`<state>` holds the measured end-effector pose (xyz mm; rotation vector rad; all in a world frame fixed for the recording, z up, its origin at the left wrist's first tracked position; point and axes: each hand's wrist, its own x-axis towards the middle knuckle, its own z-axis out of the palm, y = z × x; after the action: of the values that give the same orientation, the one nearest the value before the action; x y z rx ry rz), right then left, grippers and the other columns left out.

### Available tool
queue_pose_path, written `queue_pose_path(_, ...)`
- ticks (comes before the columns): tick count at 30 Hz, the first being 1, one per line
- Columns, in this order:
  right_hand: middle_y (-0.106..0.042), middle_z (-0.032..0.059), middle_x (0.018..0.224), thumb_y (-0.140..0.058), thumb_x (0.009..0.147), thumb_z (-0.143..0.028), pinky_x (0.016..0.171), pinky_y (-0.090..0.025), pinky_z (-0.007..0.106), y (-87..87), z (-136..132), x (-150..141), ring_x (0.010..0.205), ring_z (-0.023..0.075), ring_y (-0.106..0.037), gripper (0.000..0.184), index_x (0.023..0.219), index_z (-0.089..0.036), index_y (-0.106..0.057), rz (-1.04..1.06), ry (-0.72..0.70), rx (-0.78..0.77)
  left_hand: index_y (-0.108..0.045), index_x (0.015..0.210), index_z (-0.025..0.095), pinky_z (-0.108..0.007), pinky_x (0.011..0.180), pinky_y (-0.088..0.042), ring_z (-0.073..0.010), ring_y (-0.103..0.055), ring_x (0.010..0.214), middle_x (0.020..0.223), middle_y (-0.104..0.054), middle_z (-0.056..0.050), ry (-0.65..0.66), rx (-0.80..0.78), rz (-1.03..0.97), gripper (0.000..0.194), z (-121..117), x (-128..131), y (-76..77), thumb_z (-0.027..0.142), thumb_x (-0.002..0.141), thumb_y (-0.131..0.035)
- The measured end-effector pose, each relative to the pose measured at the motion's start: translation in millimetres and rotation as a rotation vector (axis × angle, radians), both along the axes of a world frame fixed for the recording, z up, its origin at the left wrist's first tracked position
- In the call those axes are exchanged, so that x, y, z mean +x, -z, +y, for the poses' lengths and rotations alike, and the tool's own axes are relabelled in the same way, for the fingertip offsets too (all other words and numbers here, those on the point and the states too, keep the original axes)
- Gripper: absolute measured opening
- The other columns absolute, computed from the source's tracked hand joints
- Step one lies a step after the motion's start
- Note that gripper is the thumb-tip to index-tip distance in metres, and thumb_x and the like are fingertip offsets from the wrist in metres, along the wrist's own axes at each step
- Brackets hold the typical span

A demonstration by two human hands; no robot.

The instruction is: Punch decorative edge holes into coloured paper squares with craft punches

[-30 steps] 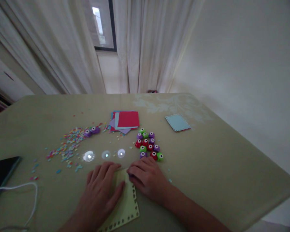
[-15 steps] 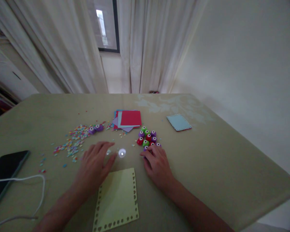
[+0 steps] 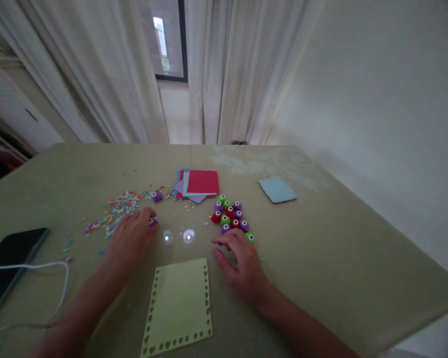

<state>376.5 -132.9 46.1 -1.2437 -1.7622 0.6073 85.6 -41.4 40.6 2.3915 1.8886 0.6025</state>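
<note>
My left hand (image 3: 130, 237) reaches out over the table, fingers closed around a small purple paper punch (image 3: 153, 222) at the edge of the confetti. A second purple punch (image 3: 157, 197) lies further back. My right hand (image 3: 242, 261) rests on the table with fingers loosely apart and nothing in it, just in front of a cluster of red, green and purple punches (image 3: 230, 218). Between my forearms lies a pale yellow paper sheet (image 3: 179, 303) with a punched border; neither hand touches it.
A stack of coloured paper squares (image 3: 199, 183) lies at the middle back, a light blue punched sheet (image 3: 277, 190) to the right. Scattered confetti (image 3: 114, 214) covers the left. A dark phone (image 3: 11, 258) with a white cable (image 3: 56, 283) sits at the left edge.
Both hands have left the yellow sheet. My left hand moved forward and left and took one purple punch from the pair; my right hand shifted to just before the punch cluster.
</note>
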Motion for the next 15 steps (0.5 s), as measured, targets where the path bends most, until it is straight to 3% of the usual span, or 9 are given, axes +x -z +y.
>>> queue_pose_path(3, -0.074, 0.0076, 0.110, -0.072, 0.102, -0.037, 0.079, -0.055, 0.033, -1.5, -7, -9, 0.088, 0.0203, -0.067, 0.028, 0.124, -0.020, -0.073, 0.250, -0.098, -0.257, -0.063, 0.122, 0.028, -0.041, 0.090, -0.062, -0.0280, -0.075, 0.106, 0.112, -0.077, -0.007, 0.164, 0.018, -0.111, 0.019, -45, 30, 3.4, 0.036, 0.107, -0.054)
queue_pose_path(5, -0.076, 0.0077, 0.111, -0.077, 0.099, -0.046, 0.080, -0.057, 0.033, 0.2, -11, -14, 0.090, 0.0207, -0.070, 0.040, 0.129, -0.020, -0.073, 0.406, -0.191, -0.426, -0.061, 0.131, 0.029, -0.037, 0.094, -0.062, -0.0238, -0.074, 0.111, 0.118, -0.076, -0.005, 0.434, 0.074, -0.325, 0.022, -74, 51, 7.3, 0.028, 0.110, -0.056)
queue_pose_path(7, -0.078, 0.0070, 0.107, -0.081, 0.096, -0.049, 0.084, -0.058, 0.034, 2.8, -13, -17, 0.093, 0.0220, -0.071, 0.041, 0.125, -0.020, -0.076, 0.502, -0.257, -0.515, -0.057, 0.142, 0.030, -0.033, 0.100, -0.060, -0.0204, -0.071, 0.119, 0.125, -0.075, -0.005, 0.589, 0.091, -0.392, 0.033, -94, 65, 10.5, 0.018, 0.111, -0.052)
queue_pose_path(9, -0.078, 0.0059, 0.103, -0.084, 0.093, -0.052, 0.087, -0.057, 0.034, 4.5, -10, -16, 0.094, 0.0219, -0.072, 0.042, 0.121, -0.021, -0.079, 0.560, -0.231, -0.554, -0.055, 0.145, 0.028, -0.034, 0.102, -0.059, -0.0212, -0.069, 0.122, 0.131, -0.072, -0.008, 0.552, 0.136, -0.400, 0.034, -101, 68, 11.7, 0.021, 0.112, -0.054)
queue_pose_path(11, -0.077, 0.0054, 0.102, -0.088, 0.088, -0.057, 0.086, -0.057, 0.033, 4.3, -4, -12, 0.093, 0.0210, -0.071, 0.048, 0.120, -0.021, -0.079, 0.609, -0.159, -0.589, -0.059, 0.138, 0.026, -0.040, 0.101, -0.059, -0.0262, -0.068, 0.120, 0.128, -0.071, -0.009, 0.425, 0.116, -0.350, 0.031, -98, 60, 11.4, 0.035, 0.109, -0.064)
queue_pose_path(15, -0.074, 0.0027, 0.093, -0.093, 0.078, -0.063, 0.083, -0.058, 0.031, 1.2, 8, -2, 0.086, 0.0181, -0.069, 0.053, 0.107, -0.021, -0.077, 0.678, -0.068, -0.647, -0.068, 0.123, 0.029, -0.054, 0.097, -0.057, -0.0364, -0.067, 0.115, 0.125, -0.072, -0.009, 0.356, -0.118, -0.125, 0.054, -87, 35, 10.5, 0.063, 0.085, -0.087)
